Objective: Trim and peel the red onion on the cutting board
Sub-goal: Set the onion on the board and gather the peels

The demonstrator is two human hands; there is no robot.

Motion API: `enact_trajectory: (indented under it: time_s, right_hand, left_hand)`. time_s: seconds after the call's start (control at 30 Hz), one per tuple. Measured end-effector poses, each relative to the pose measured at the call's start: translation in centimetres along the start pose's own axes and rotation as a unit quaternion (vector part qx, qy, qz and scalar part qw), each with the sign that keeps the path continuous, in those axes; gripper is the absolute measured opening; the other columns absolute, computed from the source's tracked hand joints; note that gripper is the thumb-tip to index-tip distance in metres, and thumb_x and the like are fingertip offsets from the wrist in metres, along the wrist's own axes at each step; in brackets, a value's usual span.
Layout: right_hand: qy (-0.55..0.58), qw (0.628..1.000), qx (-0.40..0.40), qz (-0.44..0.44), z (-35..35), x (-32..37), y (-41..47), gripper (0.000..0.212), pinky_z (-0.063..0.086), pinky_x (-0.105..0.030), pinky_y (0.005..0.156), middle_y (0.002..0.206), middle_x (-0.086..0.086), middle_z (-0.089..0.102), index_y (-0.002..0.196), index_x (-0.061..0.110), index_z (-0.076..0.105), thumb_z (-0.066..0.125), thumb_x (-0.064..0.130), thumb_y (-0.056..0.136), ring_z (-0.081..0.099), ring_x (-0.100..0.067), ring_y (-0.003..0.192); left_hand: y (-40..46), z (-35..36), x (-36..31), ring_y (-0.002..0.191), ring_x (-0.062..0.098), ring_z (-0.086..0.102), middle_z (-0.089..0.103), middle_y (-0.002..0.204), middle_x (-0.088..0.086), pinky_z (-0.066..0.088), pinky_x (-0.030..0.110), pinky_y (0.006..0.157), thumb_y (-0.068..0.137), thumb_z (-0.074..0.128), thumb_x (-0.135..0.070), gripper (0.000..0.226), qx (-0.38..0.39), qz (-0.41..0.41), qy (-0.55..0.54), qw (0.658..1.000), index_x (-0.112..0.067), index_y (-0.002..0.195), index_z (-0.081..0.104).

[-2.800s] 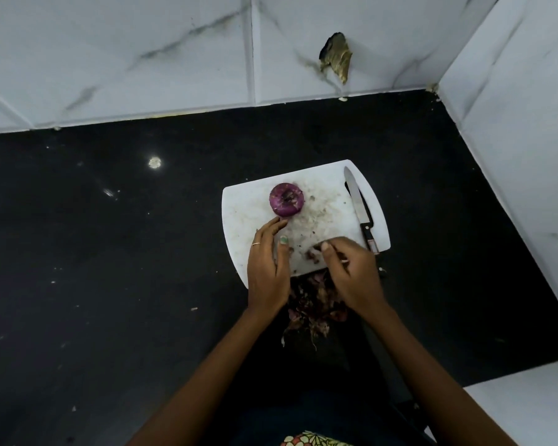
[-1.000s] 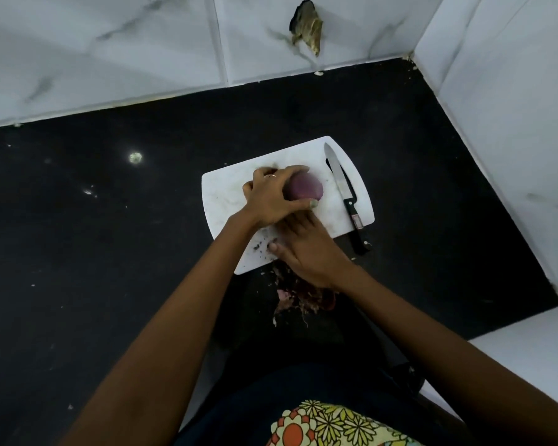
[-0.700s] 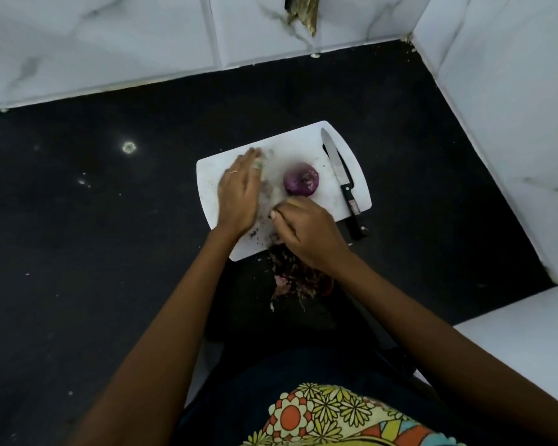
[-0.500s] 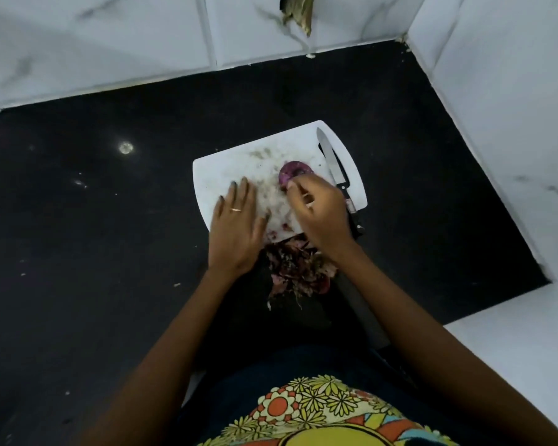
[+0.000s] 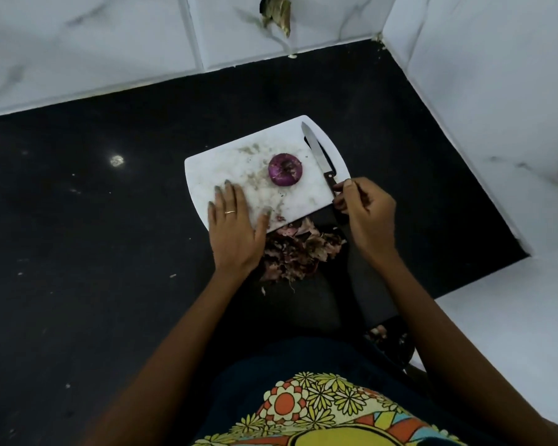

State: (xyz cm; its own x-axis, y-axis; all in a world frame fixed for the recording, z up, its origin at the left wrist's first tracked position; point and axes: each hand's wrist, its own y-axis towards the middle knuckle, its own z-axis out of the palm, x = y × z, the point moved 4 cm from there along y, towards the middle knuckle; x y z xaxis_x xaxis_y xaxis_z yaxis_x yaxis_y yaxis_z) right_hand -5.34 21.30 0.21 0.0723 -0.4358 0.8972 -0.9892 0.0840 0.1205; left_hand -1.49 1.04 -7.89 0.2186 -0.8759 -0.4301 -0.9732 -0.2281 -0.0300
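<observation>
A red onion (image 5: 284,169) sits alone on the white cutting board (image 5: 219,162), cut end facing up. Along the board's right edge lies a knife (image 5: 315,149) with a dark handle. My left hand (image 5: 236,226) rests flat on the board's near left corner, fingers straight, well apart from the onion. My right hand (image 5: 368,214) is at the board's near right corner, its thumb and curled fingers closing on the knife handle. Small bits of skin dot the board.
A heap of red onion peels (image 5: 298,249) lies just off the board's near edge on the black counter (image 5: 110,236). White marble tiled walls (image 5: 484,91) close in behind and on the right.
My right hand left the onion and moved right to the knife handle. My left hand slid back from the board's middle to its near left corner. The onion stays put.
</observation>
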Motion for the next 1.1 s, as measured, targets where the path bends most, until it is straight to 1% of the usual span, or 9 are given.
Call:
enact_trajectory:
  time_s: [0.2, 0.27, 0.37, 0.43, 0.57, 0.63, 0.73, 0.93, 1.1]
  right_hand:
    - [0.000, 0.999, -0.002, 0.036, 0.0, -0.8, -1.7, 0.023, 0.049, -0.049, 0.061, 0.069, -0.006, 0.064, 0.080, 0.016, 0.066, 0.049, 0.018, 0.095, 0.060, -0.035, 0.067]
    - [0.000, 0.999, -0.002, 0.043, 0.0, -1.0, -2.0, 0.023, 0.050, -0.048, 0.063, 0.070, -0.006, 0.065, 0.080, 0.014, 0.066, 0.049, 0.018, 0.095, 0.061, -0.034, 0.069]
    - [0.001, 0.999, -0.009, 0.043, -0.7, -1.2, -2.6, 0.024, 0.049, -0.049, 0.062, 0.074, -0.015, 0.065, 0.083, 0.009, 0.066, 0.048, 0.017, 0.096, 0.059, -0.038, 0.070]
    - [-0.007, 0.999, -0.012, 0.039, -1.2, -1.4, -2.9, 0.026, 0.049, -0.048, 0.064, 0.078, -0.018, 0.065, 0.086, 0.003, 0.066, 0.047, 0.017, 0.097, 0.060, -0.036, 0.071]
    - [-0.013, 0.999, -0.019, 0.042, -1.9, -1.9, -4.0, 0.025, 0.049, -0.044, 0.067, 0.080, -0.014, 0.066, 0.087, 0.006, 0.067, 0.047, 0.016, 0.097, 0.061, -0.029, 0.074]
    - [-0.016, 0.998, -0.017, 0.052, -2.3, -2.2, -4.5, 0.023, 0.048, -0.040, 0.066, 0.081, -0.010, 0.065, 0.088, 0.010, 0.067, 0.046, 0.016, 0.097, 0.061, -0.025, 0.075]
    - [-0.025, 0.997, -0.028, 0.065, -2.7, -2.7, -5.3, 0.022, 0.047, -0.027, 0.072, 0.087, -0.003, 0.064, 0.093, 0.013, 0.067, 0.045, 0.016, 0.097, 0.060, -0.012, 0.080]
    - [-0.036, 0.996, -0.066, 0.053, -2.5, -3.3, -7.7, 0.024, 0.044, -0.025, 0.088, 0.101, 0.000, 0.059, 0.104, 0.011, 0.064, 0.043, 0.013, 0.094, 0.056, -0.010, 0.096]
    - [-0.031, 0.997, 0.032, 0.059, 1.1, -3.5, -9.0, 0.040, 0.035, -0.032, 0.107, 0.128, -0.007, 0.054, 0.127, 0.004, 0.054, 0.035, 0.021, 0.096, 0.048, -0.020, 0.123]
  left_hand:
    - [-2.5, 1.2, -3.0, 0.148, 0.013, 0.004, 0.016, 0.159, 0.004, 0.004, 0.034, 0.121, 0.092, -0.004, -0.064, 0.082, 0.106, 0.237, -0.065, 0.963, -0.013, 0.152, 0.018]
    - [-2.9, 0.9, -3.1, 0.144, 0.013, 0.025, 0.036, 0.152, 0.003, 0.021, 0.035, 0.118, 0.096, 0.010, -0.059, 0.071, 0.110, 0.201, -0.233, 0.945, -0.015, 0.148, 0.033]
    - [-3.2, -0.2, -1.9, 0.119, 0.017, 0.057, 0.062, 0.121, 0.001, 0.045, 0.032, 0.096, 0.099, 0.023, -0.048, 0.059, -0.034, 0.064, -0.422, 0.904, -0.014, 0.138, 0.050]
    - [-3.3, -0.5, -1.4, 0.124, 0.012, 0.054, 0.061, 0.129, 0.005, 0.044, 0.030, 0.100, 0.099, 0.021, -0.047, 0.061, -0.092, 0.028, -0.406, 0.909, -0.011, 0.136, 0.052]
    - [-3.6, 1.2, -3.1, 0.145, 0.019, 0.020, 0.036, 0.152, 0.009, 0.009, 0.032, 0.120, 0.093, 0.001, -0.064, 0.081, 0.013, 0.129, -0.213, 0.968, -0.013, 0.148, 0.031]
    - [-4.3, 2.3, -4.3, 0.147, 0.019, 0.015, 0.030, 0.155, 0.008, 0.004, 0.034, 0.120, 0.093, 0.000, -0.065, 0.083, 0.060, 0.198, -0.169, 0.964, -0.010, 0.150, 0.026]
    - [-5.5, 2.5, -5.2, 0.143, 0.018, 0.028, 0.038, 0.151, 0.006, 0.015, 0.028, 0.119, 0.094, 0.009, -0.065, 0.078, 0.072, 0.180, -0.286, 0.938, -0.013, 0.148, 0.033]
    - [-7.3, 0.6, -3.6, 0.124, 0.008, 0.052, 0.058, 0.131, -0.001, 0.033, 0.049, 0.111, 0.100, 0.024, -0.041, 0.057, -0.143, 0.010, -0.468, 0.872, -0.004, 0.132, 0.052]
    - [-8.1, 1.9, -3.9, 0.134, 0.018, 0.043, 0.050, 0.141, 0.010, 0.034, 0.043, 0.112, 0.098, 0.022, -0.040, 0.058, -0.097, -0.020, -0.461, 0.882, -0.005, 0.137, 0.047]
